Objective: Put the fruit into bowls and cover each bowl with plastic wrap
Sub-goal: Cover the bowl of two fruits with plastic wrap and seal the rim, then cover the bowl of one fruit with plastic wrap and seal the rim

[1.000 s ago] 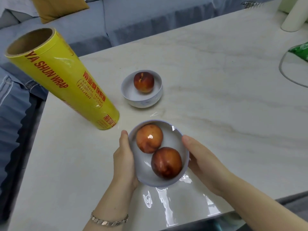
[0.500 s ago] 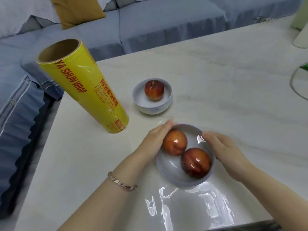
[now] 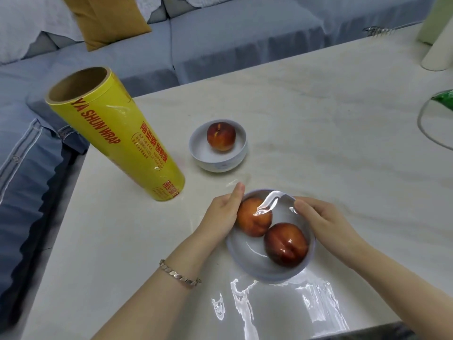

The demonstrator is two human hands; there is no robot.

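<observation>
A white bowl (image 3: 245, 261) near the table's front edge holds an orange peach (image 3: 255, 220) and a dark red peach (image 3: 285, 244). Clear plastic wrap (image 3: 268, 204) lies over the bowl, with a creased fold above the orange peach and its loose end spread on the table in front. My left hand (image 3: 220, 214) presses its straight fingers against the bowl's far left rim. At the far right rim my right hand (image 3: 318, 219) pinches the wrap. Behind it a smaller white bowl (image 3: 215, 165) holds one peach (image 3: 221, 136). A yellow roll of wrap (image 3: 117, 141) stands to the left.
The marble table (image 3: 343, 155) ends close on the left and at the front. A blue sofa (image 3: 232, 40) with a mustard cushion (image 3: 107, 20) runs behind. At the far right edge are a white cylinder (image 3: 438, 52) and a round glass item with green packaging (image 3: 441, 104).
Both hands slid from the bowl's sides up to its far rim. A fold of wrap has risen over the orange peach. The view shifted, so the bowl sits further right.
</observation>
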